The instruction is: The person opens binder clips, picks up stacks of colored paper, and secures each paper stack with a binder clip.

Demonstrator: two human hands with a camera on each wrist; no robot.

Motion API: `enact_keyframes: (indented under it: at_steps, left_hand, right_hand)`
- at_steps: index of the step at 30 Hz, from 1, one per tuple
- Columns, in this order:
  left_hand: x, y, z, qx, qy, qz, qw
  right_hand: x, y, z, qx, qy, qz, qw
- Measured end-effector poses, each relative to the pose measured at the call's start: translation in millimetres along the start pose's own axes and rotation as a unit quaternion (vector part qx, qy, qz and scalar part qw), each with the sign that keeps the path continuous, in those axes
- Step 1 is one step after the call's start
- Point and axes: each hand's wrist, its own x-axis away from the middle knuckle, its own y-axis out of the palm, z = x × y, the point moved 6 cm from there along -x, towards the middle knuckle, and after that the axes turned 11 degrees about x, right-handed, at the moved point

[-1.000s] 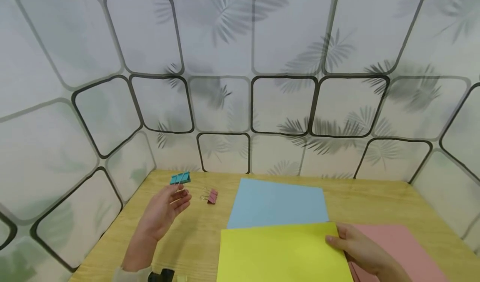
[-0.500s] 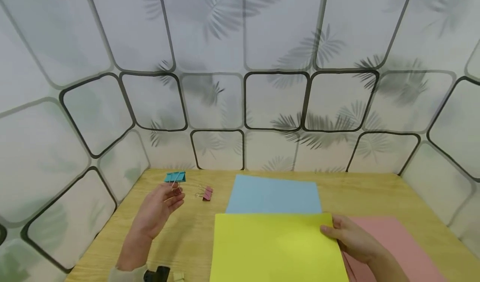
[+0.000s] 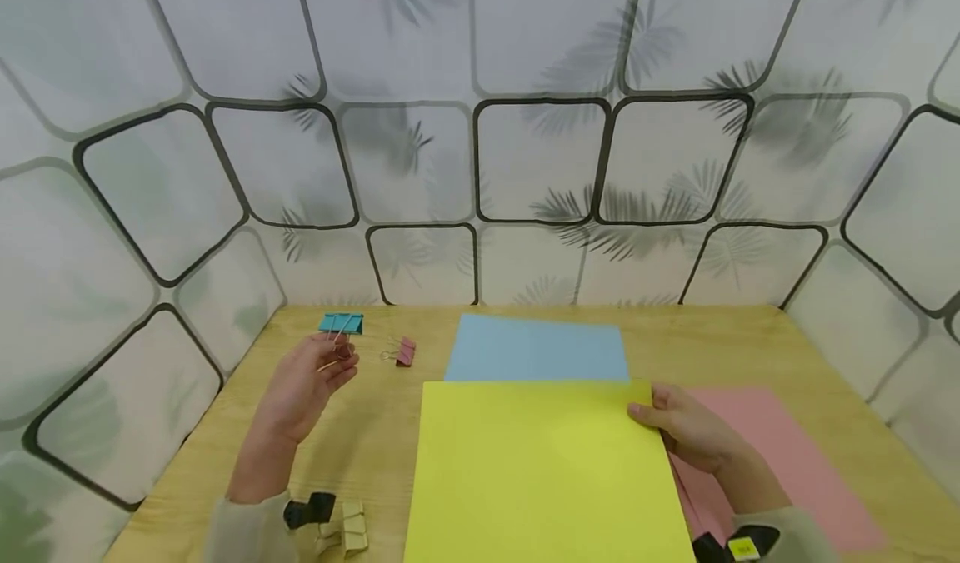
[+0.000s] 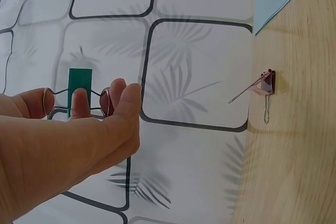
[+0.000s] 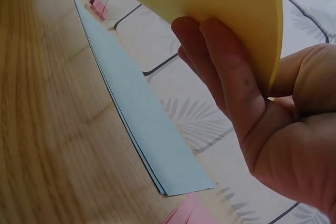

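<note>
My left hand (image 3: 303, 380) is raised over the left of the table and pinches a teal binder clip (image 3: 341, 323) by its wire handles. In the left wrist view the thumb and fingers press on the handles from both sides of the clip (image 4: 80, 80). A yellow sheaf of paper (image 3: 536, 471) is held up by my right hand (image 3: 697, 430), thumb in front and fingers behind its right edge. Blue paper (image 3: 536, 351) lies on the table behind the yellow, which hides its near part. Pink paper (image 3: 787, 471) lies under and beside my right forearm.
A pink binder clip (image 3: 405, 352) stands on the wooden table (image 3: 697, 346) right of my left hand. Near the left wrist sits a pale yellow binder clip (image 3: 354, 528). A patterned cloth wall (image 3: 532, 263) encloses the table's back and sides.
The head view has tilted down, so everything sits higher in it and the pale yellow clip shows more fully. The yellow paper covers more of the blue. Both hands keep their holds.
</note>
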Motion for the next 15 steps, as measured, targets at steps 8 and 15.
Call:
enact_keyframes:
  at_steps: [8,15]
  left_hand:
    - [-1.2,5.2,-0.2,0.002,-0.002,-0.006,1.0000]
    - [0.8,6.7,0.7,-0.027,0.001,-0.002,0.9996]
  right_hand:
    - [0.7,-2.9,-3.1,-0.012,-0.010,-0.004,0.9999]
    - [-2.7,-3.1,-2.7,-0.008,-0.011,-0.002,0.9999]
